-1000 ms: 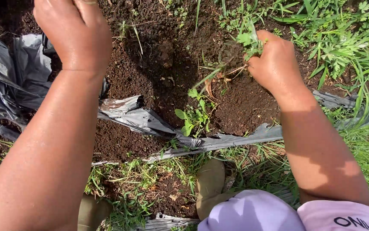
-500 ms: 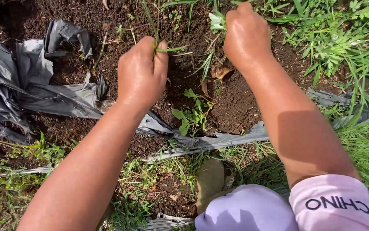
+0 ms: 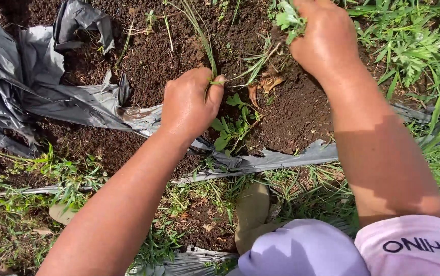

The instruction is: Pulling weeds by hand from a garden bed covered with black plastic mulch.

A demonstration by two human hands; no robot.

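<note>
On dark soil [image 3: 153, 56] beside torn plastic sheeting [image 3: 36, 87], the left hand [image 3: 192, 102] pinches a grass stalk [image 3: 204, 41] low for grip; the right hand [image 3: 324, 38] clenches a leafy weed [image 3: 286, 20].

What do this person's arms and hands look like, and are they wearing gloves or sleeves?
No gloves: the left hand and the right hand are both bare, and the forearms are uncovered too. The skin looks slightly shiny in the sunlight. The only clothing showing on an arm is a short pale pink sleeve on the right upper arm, with dark printed lettering. No rings, watch or bracelets show.
</note>
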